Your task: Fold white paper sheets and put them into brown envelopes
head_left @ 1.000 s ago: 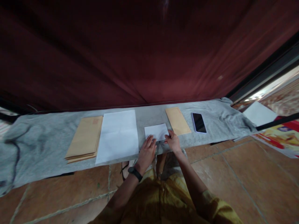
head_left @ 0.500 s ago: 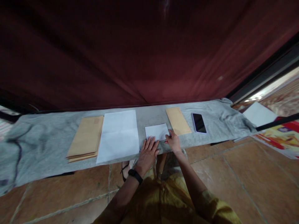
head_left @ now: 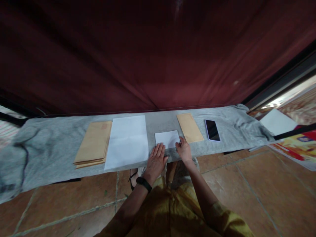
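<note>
A small folded white paper point(head_left: 167, 138) lies on a grey cloth point(head_left: 49, 148) spread over the floor. My left hand point(head_left: 156, 160), with a black band on its wrist, lies flat with its fingers stretched over the paper's near left edge. My right hand point(head_left: 184, 148) rests at the paper's near right corner, fingers curled and pressing on it. A single brown envelope point(head_left: 190, 127) lies just right of the paper. A large white sheet point(head_left: 127, 141) lies to the left.
A stack of brown envelopes point(head_left: 93, 144) lies left of the large sheet. A black phone point(head_left: 212, 129) lies right of the single envelope. A dark red curtain point(head_left: 148, 56) hangs behind the cloth. Brown floor tiles point(head_left: 247, 184) run in front, and more paper point(head_left: 277, 121) lies far right.
My left hand slid back toward me along the folded paper's near edge and flattened out. My right hand stayed at the right corner. The view shifted slightly.
</note>
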`<state>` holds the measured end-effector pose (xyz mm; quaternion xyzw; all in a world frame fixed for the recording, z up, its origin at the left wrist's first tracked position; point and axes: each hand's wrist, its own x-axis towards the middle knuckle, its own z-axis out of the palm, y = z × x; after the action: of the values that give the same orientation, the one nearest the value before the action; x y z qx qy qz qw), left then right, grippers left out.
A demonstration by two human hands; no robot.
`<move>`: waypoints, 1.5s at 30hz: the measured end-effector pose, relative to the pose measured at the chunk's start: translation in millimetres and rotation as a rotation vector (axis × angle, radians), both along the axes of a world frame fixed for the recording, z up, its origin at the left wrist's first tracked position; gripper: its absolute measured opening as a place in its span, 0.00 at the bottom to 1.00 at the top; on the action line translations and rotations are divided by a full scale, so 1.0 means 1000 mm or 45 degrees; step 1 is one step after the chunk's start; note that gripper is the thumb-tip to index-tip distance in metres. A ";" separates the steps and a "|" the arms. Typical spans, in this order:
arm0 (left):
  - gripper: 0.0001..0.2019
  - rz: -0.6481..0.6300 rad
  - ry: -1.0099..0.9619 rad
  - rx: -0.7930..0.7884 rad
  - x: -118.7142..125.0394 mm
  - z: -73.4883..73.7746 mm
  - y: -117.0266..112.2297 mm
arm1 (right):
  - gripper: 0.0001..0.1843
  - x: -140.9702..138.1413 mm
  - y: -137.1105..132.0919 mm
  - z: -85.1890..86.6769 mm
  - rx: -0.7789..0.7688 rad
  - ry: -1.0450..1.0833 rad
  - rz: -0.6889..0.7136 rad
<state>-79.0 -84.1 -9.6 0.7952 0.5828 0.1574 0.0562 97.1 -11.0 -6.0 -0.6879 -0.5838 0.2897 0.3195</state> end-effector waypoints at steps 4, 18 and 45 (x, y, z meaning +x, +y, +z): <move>0.27 -0.040 -0.005 0.015 0.007 0.006 -0.005 | 0.24 0.000 -0.004 -0.001 0.075 -0.218 -0.002; 0.27 -0.041 -0.018 -0.002 0.016 0.005 -0.008 | 0.26 -0.004 -0.012 0.001 0.099 -0.411 0.020; 0.30 0.241 0.095 -0.132 0.017 -0.003 0.054 | 0.23 -0.027 -0.021 -0.025 0.393 -0.536 0.336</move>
<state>-62.4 -30.4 -12.3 0.7379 0.6644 0.1021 0.0603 69.7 -31.9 -31.0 -0.5944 -0.7587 0.0873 0.2517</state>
